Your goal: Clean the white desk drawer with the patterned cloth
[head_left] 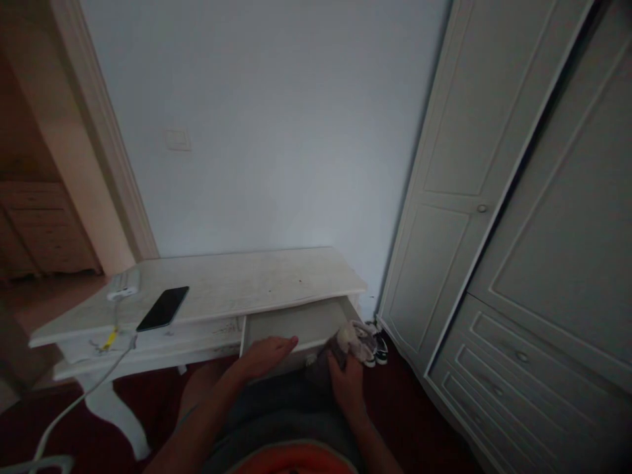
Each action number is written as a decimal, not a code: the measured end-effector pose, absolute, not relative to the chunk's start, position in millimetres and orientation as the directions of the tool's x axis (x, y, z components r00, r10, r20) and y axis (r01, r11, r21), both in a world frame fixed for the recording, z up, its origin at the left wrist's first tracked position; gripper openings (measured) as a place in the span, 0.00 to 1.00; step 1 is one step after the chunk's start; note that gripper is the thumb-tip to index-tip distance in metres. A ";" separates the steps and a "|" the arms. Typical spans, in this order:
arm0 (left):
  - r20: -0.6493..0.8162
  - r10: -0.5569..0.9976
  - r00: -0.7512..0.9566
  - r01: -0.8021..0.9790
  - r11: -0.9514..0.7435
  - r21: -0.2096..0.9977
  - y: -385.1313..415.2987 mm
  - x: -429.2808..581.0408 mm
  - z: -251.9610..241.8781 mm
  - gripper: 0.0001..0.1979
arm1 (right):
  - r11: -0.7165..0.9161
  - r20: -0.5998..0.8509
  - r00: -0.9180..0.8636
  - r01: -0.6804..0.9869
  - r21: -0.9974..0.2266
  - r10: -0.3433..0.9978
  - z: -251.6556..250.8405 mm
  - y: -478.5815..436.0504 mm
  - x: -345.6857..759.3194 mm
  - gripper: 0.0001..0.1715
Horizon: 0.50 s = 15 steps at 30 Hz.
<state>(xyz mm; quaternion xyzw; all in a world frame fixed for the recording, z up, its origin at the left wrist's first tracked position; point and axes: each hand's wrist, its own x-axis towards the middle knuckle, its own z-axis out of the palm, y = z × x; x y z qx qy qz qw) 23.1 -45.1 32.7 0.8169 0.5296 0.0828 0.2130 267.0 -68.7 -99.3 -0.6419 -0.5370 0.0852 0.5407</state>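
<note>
The drawer [291,321] stands pulled out toward the person from beneath a long white tabletop [247,280], its pale inside showing. In front of the drawer, toward its right corner, the right hand [347,382] has its fingers closed around a bunched cloth [347,339], whitish at the top and grey-brown lower down. The left hand [269,353] lies at the drawer's front edge, nearer its left corner; whether its fingers grip the edge or only rest there, I cannot tell. Above the drawer, the tabletop looks worn, with faint streaks and a few small dark specks. Well to the left of the drawer, a dark phone [164,308] lies aslant on the tabletop near the front edge, and farther left sits a white power strip [123,284]. A white cable [93,385] hangs below that end, with a yellow tag [110,338] close by. Just right of the drawer, dark shoes [380,350] with white soles stand on a deep red floor [409,411], partly behind the cloth. Behind the drawer rises a plain bluish wall [276,131] with a light switch [178,140] up to the left. Farther right of the drawer stands a tall pale wardrobe [444,237] with round knobs; far left, past a door frame [106,131], is a reddish-brown cabinet [44,227].
</note>
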 end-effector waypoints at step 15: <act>0.190 0.963 0.192 0.603 -0.269 0.751 -58.9 11.6 23.2 0.35 | 0.607 0.484 -0.410 0.700 -0.377 0.773 -21.0 -83.0 145.7 0.28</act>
